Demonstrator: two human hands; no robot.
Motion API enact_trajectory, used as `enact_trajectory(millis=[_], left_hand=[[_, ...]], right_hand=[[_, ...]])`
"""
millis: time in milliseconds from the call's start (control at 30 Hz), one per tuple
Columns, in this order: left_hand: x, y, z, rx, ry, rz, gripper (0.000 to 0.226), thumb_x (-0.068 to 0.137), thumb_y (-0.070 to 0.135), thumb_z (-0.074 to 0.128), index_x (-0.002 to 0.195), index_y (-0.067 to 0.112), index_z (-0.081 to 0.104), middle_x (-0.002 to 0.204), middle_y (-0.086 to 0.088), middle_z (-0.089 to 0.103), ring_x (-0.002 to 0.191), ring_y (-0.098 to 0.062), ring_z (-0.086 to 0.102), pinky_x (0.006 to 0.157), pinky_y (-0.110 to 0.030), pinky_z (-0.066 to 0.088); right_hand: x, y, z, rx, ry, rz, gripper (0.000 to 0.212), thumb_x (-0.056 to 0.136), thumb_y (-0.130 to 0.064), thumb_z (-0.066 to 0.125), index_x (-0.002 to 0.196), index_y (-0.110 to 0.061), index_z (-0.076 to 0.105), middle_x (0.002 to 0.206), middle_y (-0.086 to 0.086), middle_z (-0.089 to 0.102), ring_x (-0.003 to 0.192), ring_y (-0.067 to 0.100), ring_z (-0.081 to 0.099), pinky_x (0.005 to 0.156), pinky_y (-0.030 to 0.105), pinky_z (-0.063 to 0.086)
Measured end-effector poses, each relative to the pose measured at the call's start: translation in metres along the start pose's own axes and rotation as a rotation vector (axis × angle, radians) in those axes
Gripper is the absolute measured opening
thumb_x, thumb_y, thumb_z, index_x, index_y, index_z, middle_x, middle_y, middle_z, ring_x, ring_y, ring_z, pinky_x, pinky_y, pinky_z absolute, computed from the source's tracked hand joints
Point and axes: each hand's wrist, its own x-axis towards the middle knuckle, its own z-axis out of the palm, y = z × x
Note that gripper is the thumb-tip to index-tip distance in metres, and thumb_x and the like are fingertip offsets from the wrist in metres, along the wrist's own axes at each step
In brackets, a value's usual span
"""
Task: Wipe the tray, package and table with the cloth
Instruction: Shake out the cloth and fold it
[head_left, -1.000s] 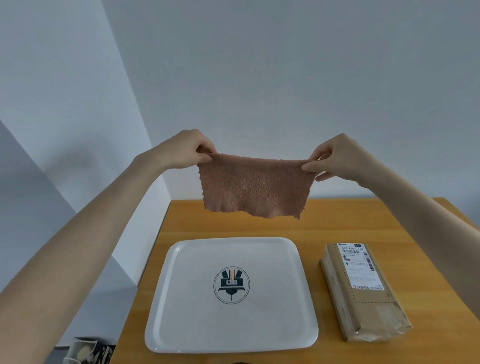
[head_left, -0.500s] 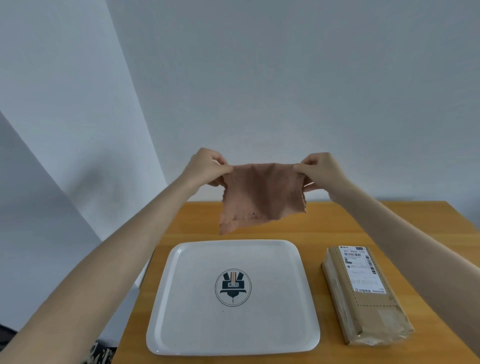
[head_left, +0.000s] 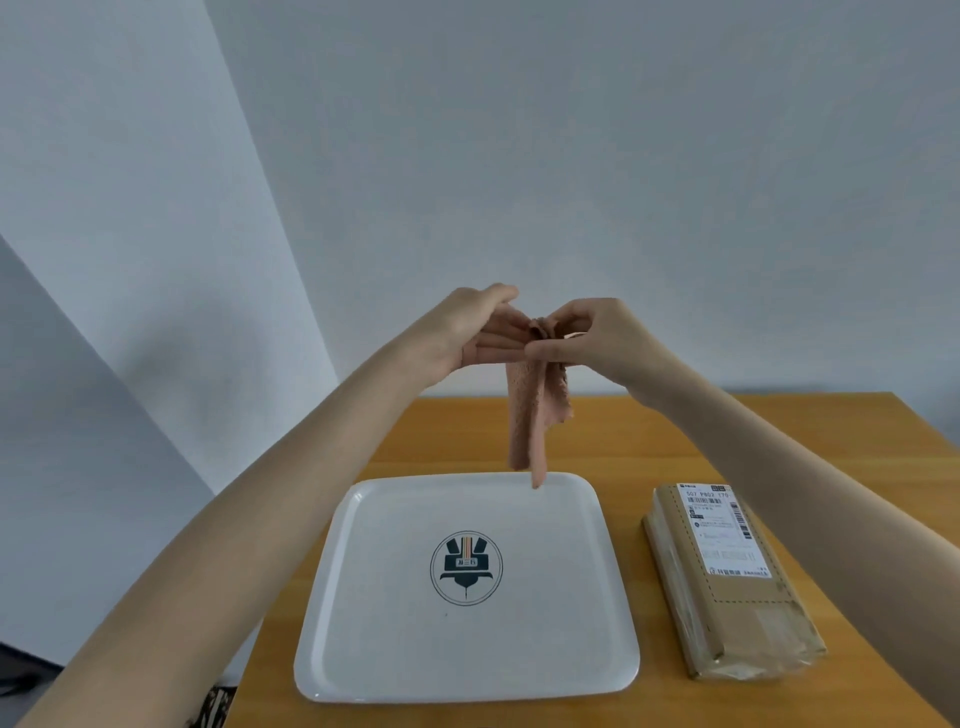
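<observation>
Cloth (head_left: 532, 415) in left hand (head_left: 467, 332), right hand (head_left: 597, 338); tray (head_left: 395, 649) emblem (head_left: 466, 568); package (head_left: 753, 623) label (head_left: 724, 530) blurred.

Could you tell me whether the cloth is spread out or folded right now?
Folded. The cloth hangs doubled in a narrow strip above the tray, its top gathered where the left hand and right hand meet.

The upper edge of the cloth (head_left: 532, 415) is bunched between the left hand (head_left: 467, 332) and the right hand (head_left: 597, 338) and is mostly covered. Whether the left hand grips it cannot be determined. The left forearm (head_left: 234, 519) and right forearm (head_left: 805, 467) are cut off by the frame edges. Print on the label (head_left: 722, 525) of the package (head_left: 748, 618), below the right hand, is too small to read. A dark patterned object (head_left: 215, 706) beneath the left forearm is cut off and unidentifiable.
</observation>
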Motion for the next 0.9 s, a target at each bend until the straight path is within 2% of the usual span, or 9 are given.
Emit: enact_trajectory(millis=[133,267,367,433,467,567,633,767,900], left_hand=[[-0.004,0.002,-0.007,0.105,-0.172,0.030,0.037,0.100,0.031,0.039,0.107,0.006,0.067,0.105,-0.010,0.072,0.101,-0.019,0.068,0.092,-0.034,0.052],[-0.006,-0.002,-0.011,0.153,-0.230,0.143,0.028,0.098,0.010,0.043,0.118,0.007,0.062,0.112,-0.007,0.070,0.108,-0.015,0.064,0.092,-0.032,0.052],[0.001,-0.014,-0.008,0.224,0.013,0.281,0.024,0.092,0.004,0.053,0.112,0.013,0.063,0.106,-0.004,0.067,0.103,-0.015,0.063,0.083,-0.027,0.051],[0.008,-0.029,-0.008,0.233,0.222,0.262,0.029,0.088,0.016,0.064,0.116,0.014,0.057,0.106,-0.003,0.059,0.101,-0.018,0.058,0.083,-0.029,0.049],[0.009,-0.038,-0.008,0.222,0.232,0.184,0.038,0.087,0.027,0.067,0.120,0.013,0.054,0.110,-0.003,0.056,0.104,-0.019,0.055,0.086,-0.031,0.047],[0.011,-0.061,-0.009,0.025,-0.042,-0.024,0.041,0.081,0.044,0.065,0.105,0.011,0.063,0.114,0.000,0.060,0.113,-0.018,0.054,0.088,-0.033,0.044],[0.009,-0.063,-0.010,-0.112,-0.131,0.006,0.041,0.075,0.036,0.068,0.103,0.007,0.065,0.109,-0.002,0.065,0.110,-0.017,0.058,0.093,-0.035,0.044],[0.007,-0.052,-0.018,-0.084,-0.059,0.175,0.038,0.087,0.014,0.062,0.119,-0.006,0.057,0.114,-0.011,0.065,0.107,-0.017,0.063,0.094,-0.028,0.051],[0.002,-0.041,-0.017,0.061,-0.082,0.157,0.032,0.098,0.024,0.049,0.122,0.003,0.049,0.112,-0.005,0.060,0.100,-0.020,0.064,0.085,-0.034,0.055]], right_hand=[[0.003,0.003,-0.004,0.008,0.082,-0.049,0.016,0.077,0.003,0.067,0.088,-0.008,0.068,0.081,0.004,0.069,0.078,0.014,0.066,0.078,0.026,0.053],[0.006,0.005,-0.009,0.078,0.116,-0.052,0.024,0.081,0.005,0.055,0.076,-0.015,0.067,0.084,0.010,0.070,0.080,0.018,0.064,0.082,0.035,0.053],[0.007,0.003,-0.012,0.232,0.094,-0.052,0.023,0.084,0.007,0.050,0.081,-0.009,0.066,0.080,0.009,0.066,0.074,0.015,0.062,0.075,0.031,0.055],[0.007,-0.001,-0.016,0.419,0.034,-0.027,0.021,0.086,0.008,0.046,0.083,-0.004,0.063,0.071,0.005,0.057,0.062,0.012,0.056,0.062,0.026,0.051],[0.007,-0.002,-0.019,0.497,-0.008,-0.015,0.020,0.087,0.007,0.044,0.082,-0.004,0.060,0.069,0.004,0.054,0.059,0.012,0.054,0.058,0.026,0.049],[0.009,-0.005,-0.023,0.562,-0.100,-0.019,0.019,0.089,0.005,0.044,0.081,-0.006,0.057,0.069,0.003,0.050,0.060,0.014,0.051,0.057,0.027,0.046],[0.010,-0.006,-0.025,0.535,-0.107,-0.032,0.017,0.089,0.003,0.045,0.082,-0.007,0.057,0.071,0.003,0.051,0.062,0.014,0.052,0.057,0.027,0.046],[0.014,-0.001,-0.035,0.416,-0.019,-0.036,0.016,0.089,0.001,0.051,0.083,-0.009,0.061,0.074,0.002,0.057,0.064,0.016,0.057,0.062,0.030,0.051],[0.019,0.007,-0.037,0.410,0.017,0.026,0.017,0.090,0.001,0.051,0.087,-0.010,0.063,0.076,0.005,0.060,0.061,0.021,0.060,0.062,0.030,0.054]])
